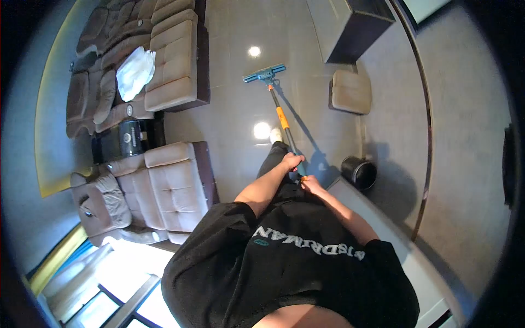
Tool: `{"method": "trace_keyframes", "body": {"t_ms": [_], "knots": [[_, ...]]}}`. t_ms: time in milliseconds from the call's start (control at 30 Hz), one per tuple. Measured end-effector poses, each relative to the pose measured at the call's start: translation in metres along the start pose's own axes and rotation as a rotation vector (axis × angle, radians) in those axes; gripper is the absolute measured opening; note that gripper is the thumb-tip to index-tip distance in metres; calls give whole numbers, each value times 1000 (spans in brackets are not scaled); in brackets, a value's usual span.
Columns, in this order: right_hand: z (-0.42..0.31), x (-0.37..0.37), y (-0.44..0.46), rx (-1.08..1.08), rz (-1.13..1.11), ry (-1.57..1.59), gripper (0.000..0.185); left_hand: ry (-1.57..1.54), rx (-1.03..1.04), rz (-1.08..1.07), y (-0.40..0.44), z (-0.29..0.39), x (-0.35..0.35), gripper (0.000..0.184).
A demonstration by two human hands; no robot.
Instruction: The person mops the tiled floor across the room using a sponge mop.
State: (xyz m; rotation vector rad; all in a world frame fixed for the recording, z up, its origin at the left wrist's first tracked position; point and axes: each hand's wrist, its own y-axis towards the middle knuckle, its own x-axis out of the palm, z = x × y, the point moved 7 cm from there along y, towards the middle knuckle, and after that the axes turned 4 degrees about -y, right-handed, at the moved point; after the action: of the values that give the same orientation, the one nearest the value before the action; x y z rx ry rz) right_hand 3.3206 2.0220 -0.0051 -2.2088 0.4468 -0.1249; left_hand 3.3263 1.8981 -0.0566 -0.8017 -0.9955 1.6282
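Both of my hands are wrapped around the pole of a mop [282, 117], which has black and orange sections. Higher on the pole is my left hand [293, 160], closed round it. My right hand [311, 183] is closed at the upper end, close to my waist. The pole slants forward and away from me. Its wide blue-green head [264, 73] rests on the shiny tiled floor [229, 109]. My fingers hide parts of the handle.
Brown padded recliners [174, 177] line the left side, with a white cloth or bag [135, 74] on one seat. A black console [130, 139] sits between them. On the right are a beige stool [351, 92], a black bin [359, 173] and a dark-sided cabinet [358, 33].
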Motion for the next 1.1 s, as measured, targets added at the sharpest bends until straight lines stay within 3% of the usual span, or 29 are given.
{"method": "trace_keyframes", "body": {"t_ms": [133,233,467,533,600,700,800,933,1000,1033,1100], "knots": [[-8,-18,6,-57,65,-170,24,20,-7,61,22,7,0,31],[2,-24,28,47,65,-245,27,-2,-22,36,28,15,-3,29],[-39,-24,17,142,-97,139,23,-380,-14,95,46,18,-16,23],[-41,-21,11,117,-180,161,13,-518,0,99,42,21,-10,19],[-42,-25,3,177,-85,485,9,-578,-1,78,42,26,-3,20],[-26,-44,-7,225,-186,276,10,-634,4,236,47,20,14,21],[-17,-70,-39,257,-245,254,15,-980,-38,-32,40,26,51,18],[2,-106,-107,348,-273,-62,11,-1246,-82,-131,50,11,93,15],[-28,-119,-153,359,-194,-274,10,-1296,-121,-154,58,6,113,16],[-13,-127,-168,367,-175,-217,11,-1400,-180,-94,53,7,121,21],[17,-141,-200,388,-111,-83,15,-1408,-232,-170,47,3,149,24]]}}
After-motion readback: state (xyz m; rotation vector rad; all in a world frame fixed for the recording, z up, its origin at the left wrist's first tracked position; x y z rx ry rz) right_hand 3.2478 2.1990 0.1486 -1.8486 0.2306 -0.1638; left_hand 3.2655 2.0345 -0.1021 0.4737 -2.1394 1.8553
